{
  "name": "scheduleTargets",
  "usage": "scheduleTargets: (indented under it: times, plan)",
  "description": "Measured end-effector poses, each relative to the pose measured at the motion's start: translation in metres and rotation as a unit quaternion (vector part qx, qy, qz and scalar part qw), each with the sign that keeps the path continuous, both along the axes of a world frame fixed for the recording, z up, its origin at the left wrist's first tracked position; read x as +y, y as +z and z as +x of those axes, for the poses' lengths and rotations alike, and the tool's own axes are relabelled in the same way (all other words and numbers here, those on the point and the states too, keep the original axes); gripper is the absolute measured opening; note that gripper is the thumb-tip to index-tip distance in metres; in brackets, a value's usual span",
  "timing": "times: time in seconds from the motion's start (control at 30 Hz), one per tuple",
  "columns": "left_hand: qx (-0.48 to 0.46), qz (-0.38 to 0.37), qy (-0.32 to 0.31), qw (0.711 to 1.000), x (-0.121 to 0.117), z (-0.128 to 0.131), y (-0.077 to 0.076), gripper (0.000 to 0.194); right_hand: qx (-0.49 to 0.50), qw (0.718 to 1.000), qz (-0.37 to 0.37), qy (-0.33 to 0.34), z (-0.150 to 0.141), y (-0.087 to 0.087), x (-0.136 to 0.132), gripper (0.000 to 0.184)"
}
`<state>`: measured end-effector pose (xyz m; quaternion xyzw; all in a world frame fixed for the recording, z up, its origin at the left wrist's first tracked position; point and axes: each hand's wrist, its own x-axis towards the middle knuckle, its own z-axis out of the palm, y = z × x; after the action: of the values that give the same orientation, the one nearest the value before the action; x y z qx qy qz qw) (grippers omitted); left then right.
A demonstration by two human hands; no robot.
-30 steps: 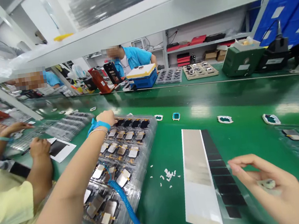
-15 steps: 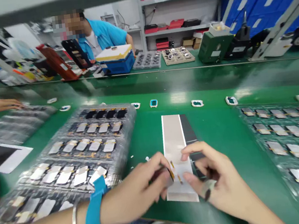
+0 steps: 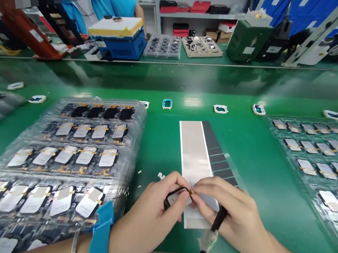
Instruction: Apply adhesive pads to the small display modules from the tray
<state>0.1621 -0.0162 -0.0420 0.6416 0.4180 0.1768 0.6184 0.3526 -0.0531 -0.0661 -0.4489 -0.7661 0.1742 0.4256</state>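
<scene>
My left hand (image 3: 151, 218) is closed around a small flat part with a dark rim (image 3: 175, 195), held just above the near end of a long grey strip sheet (image 3: 193, 152). My right hand (image 3: 230, 214) pinches at the part's right edge, where a small orange tab shows, and a dark pen-like tool (image 3: 210, 235) is tucked under its fingers. The two hands touch over the strip. A blue wrist strap (image 3: 99, 243) and a thin bangle circle my left wrist.
A stack of clear trays with flat silver parts (image 3: 64, 157) lies at the left, another tray (image 3: 325, 155) at the right. Small ring-shaped pieces (image 3: 167, 103) sit in a row on the green belt (image 3: 253, 148). A person in blue works behind a blue box (image 3: 118, 37).
The view has tilted down and closer. My hands have come together on the small part, and the dark tool now shows under my right hand.
</scene>
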Motion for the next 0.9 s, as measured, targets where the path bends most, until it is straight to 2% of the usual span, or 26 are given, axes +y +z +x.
scheduleTargets:
  times: [0.13, 0.4, 0.67, 0.9]
  plan:
    - [-0.01, -0.006, 0.002, 1.0, 0.0019, -0.0013, 0.0017, 0.016, 0.027, 0.999, -0.038, 0.004, -0.002, -0.0011, 0.0011, 0.018]
    - [0.039, 0.088, -0.001, 0.995, 0.0027, -0.0019, -0.0008, 0.015, 0.075, 0.992, -0.099, -0.004, -0.0062, -0.0035, 0.0027, 0.013]
    - [0.073, 0.104, -0.013, 0.992, 0.0023, -0.0034, -0.0038, 0.016, 0.049, 0.996, -0.076, -0.018, -0.0095, -0.0066, 0.0005, 0.013]
    - [0.082, 0.127, -0.003, 0.988, 0.0049, -0.0007, -0.004, 0.016, 0.056, 0.992, -0.111, -0.01, -0.009, -0.0053, 0.0017, 0.013]
